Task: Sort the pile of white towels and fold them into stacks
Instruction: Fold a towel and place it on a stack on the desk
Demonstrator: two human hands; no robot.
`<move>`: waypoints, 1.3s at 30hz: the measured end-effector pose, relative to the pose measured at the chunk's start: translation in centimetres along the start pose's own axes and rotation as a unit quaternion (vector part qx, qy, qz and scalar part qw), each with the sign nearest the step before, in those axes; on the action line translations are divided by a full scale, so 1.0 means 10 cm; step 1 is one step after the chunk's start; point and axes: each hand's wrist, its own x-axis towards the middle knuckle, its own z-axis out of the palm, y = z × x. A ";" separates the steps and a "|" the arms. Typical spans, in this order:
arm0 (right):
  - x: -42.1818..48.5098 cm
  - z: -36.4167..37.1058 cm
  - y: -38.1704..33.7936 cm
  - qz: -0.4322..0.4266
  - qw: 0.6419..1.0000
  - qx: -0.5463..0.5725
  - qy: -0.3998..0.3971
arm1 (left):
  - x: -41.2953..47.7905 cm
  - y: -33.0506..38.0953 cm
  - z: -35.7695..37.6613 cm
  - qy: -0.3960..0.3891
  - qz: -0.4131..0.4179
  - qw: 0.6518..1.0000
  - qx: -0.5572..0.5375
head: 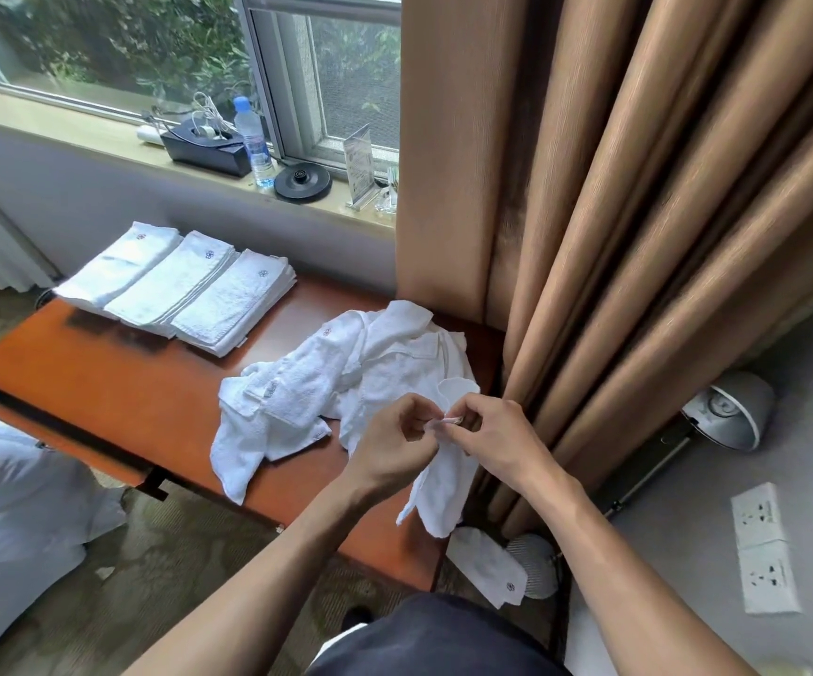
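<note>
My two hands meet at one spot: my left hand (394, 444) and my right hand (492, 439) are almost touching each other, and each one pinches between thumb and fingertips the upper edge of one white towel (436, 500). The fingers are curled tight on the cloth, so both grips are narrow and full. From this pinch the towel hangs straight down below my hands, past the near edge of the table (102, 383), so its long axis runs downward from the grip, not sideways. I think this is what matters for the coming move: because both pinches sit at nearly the same place on the edge, the hands must go apart along that edge, left hand to the left and right hand to the right, before the towel can open flat. The unsorted pile (346, 373) lies just beyond my hands and a little to the left, close to the towel I hold. The three folded stacks (175, 285) are well beyond and far left of the grip, so my left hand is the nearer one to them.
</note>
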 end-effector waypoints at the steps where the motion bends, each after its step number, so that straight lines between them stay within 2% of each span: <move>1: 0.00 0.01 0.00 0.001 1.000 -0.003 0.004 | 0.00 -0.01 0.00 0.002 -0.001 1.000 0.001; 6: 0.04 0.00 0.09 0.017 1.000 -0.010 -0.006 | 0.06 -0.03 -0.10 0.031 -0.005 0.999 0.032; 9: 0.02 -0.11 0.28 0.028 0.996 -0.077 -0.021 | 0.19 0.01 -0.21 0.059 0.007 0.997 0.045; 12: 0.00 -0.19 0.42 0.027 0.997 -0.071 -0.007 | 0.26 0.06 -0.31 0.071 0.037 0.992 0.092; 17: 0.03 -0.13 0.34 -0.008 0.999 0.041 0.029 | 0.28 0.07 -0.40 0.046 0.126 0.969 0.208; 21: 0.07 -0.12 0.33 0.050 0.991 0.107 0.065 | 0.32 0.07 -0.43 0.037 0.135 0.948 0.287; 24: 0.10 -0.13 0.29 0.040 0.981 0.168 0.088 | 0.32 0.10 -0.42 0.053 0.144 0.936 0.315; 30: 0.13 -0.10 0.19 0.057 0.967 0.224 0.112 | 0.39 0.08 -0.32 0.099 0.114 0.954 0.259; 34: 0.15 -0.07 0.08 0.062 0.953 0.275 0.114 | 0.35 0.09 -0.08 0.118 0.158 0.949 0.245; 36: 0.18 -0.06 0.03 0.067 0.948 0.290 0.108 | 0.35 0.04 0.00 0.081 0.148 0.960 0.225; 39: 0.22 -0.04 -0.03 0.069 0.943 0.299 0.129 | 0.36 -0.01 0.08 -0.040 0.058 0.992 0.107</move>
